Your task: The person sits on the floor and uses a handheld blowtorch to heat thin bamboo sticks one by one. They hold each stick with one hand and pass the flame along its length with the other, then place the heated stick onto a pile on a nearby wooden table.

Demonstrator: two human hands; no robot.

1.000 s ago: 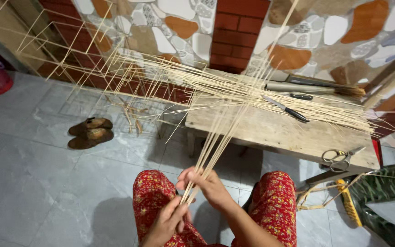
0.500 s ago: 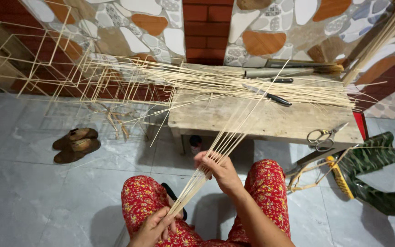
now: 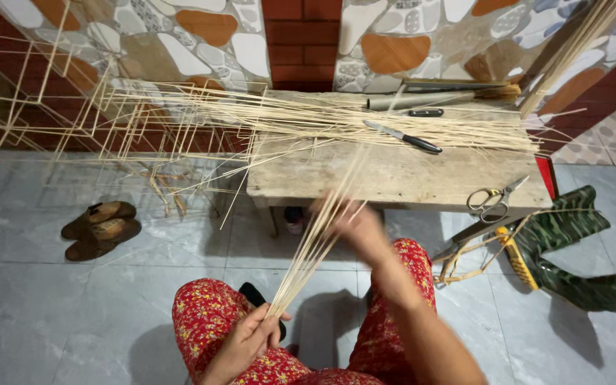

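the left hand (image 3: 245, 341) still grips the thin sticks (image 3: 315, 242); the right hand (image 3: 356, 227) has slid up them, blurry, grip unclear.

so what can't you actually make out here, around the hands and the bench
- Right hand, head view: motion-blurred, so its grip on the bundle of thin sticks is unclear.
- Left hand: closed round the bundle's lower end, hiding the stick ends.
- Black object between the knees: mostly covered by hand and sticks, kind unclear.
- Small item under the wooden bench: shadowed, too small.
- Green camouflage cloth: cut off by the right edge.
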